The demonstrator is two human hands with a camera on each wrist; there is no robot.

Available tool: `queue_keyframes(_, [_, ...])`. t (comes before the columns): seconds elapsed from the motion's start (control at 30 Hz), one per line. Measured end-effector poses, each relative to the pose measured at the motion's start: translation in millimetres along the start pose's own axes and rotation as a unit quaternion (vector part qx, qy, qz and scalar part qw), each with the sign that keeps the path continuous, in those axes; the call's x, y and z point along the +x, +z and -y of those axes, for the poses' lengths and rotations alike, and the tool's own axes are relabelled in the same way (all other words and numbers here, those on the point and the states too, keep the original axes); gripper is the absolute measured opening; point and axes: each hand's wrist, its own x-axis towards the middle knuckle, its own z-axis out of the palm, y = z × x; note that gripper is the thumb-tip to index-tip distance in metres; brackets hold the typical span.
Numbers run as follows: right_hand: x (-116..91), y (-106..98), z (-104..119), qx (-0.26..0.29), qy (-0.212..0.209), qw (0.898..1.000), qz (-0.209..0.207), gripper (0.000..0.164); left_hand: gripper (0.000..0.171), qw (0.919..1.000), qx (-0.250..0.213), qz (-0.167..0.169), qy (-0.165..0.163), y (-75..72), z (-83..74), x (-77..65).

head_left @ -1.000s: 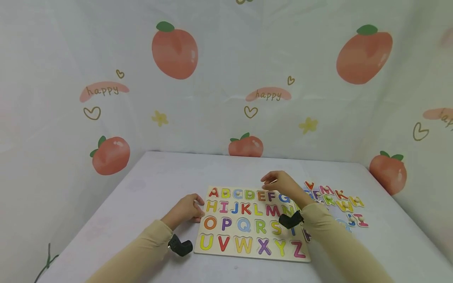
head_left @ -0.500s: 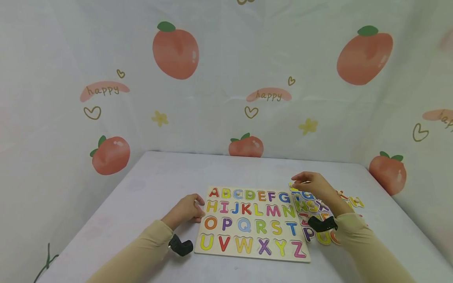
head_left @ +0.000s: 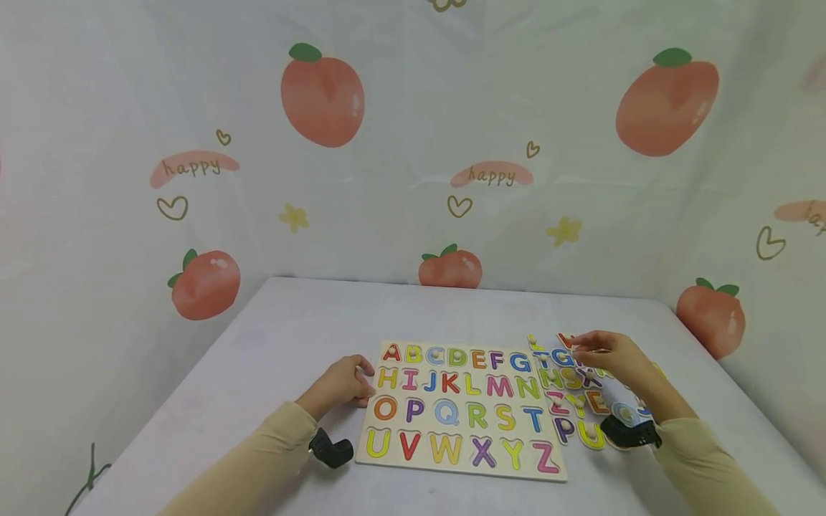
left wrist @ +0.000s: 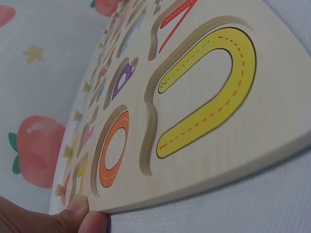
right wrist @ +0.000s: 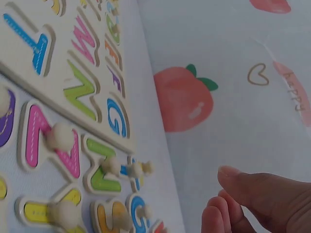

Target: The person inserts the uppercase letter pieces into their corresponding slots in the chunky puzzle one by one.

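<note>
A wooden alphabet puzzle board [head_left: 426,469] lies on the table with rows of coloured letter recesses. Knobbed letters fill the first places of its top row: A [head_left: 391,352], B, C and D. My left hand [head_left: 338,383] holds the board's left edge; in the left wrist view the thumb [left wrist: 77,206] lies on the rim with a finger beside it. My right hand [head_left: 609,355] hovers over the loose letters right of the board, thumb and fingers apart, nothing between them. A red V [head_left: 565,339] shows near its fingertips. Some letters behind the hand are hidden.
Loose knobbed letters cover the table right of the board, among them a purple P [head_left: 564,429], a yellow U [head_left: 590,435] and a pink Z [right wrist: 51,141]. A peach-printed cloth [head_left: 387,193] hangs behind the table.
My right hand has moved right, from above the board's top row to over the loose letters, uncovering the E, F and G places. The left hand stays at the board's edge.
</note>
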Motion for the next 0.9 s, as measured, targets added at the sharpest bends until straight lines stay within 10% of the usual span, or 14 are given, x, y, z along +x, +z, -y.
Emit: queue_keyframes(0.9, [-20,0,-40,-0.061,0.048,0.995,0.070,0.030,0.031,0.9999,0.009,-0.002,0.008,0.5,2.4,1.0])
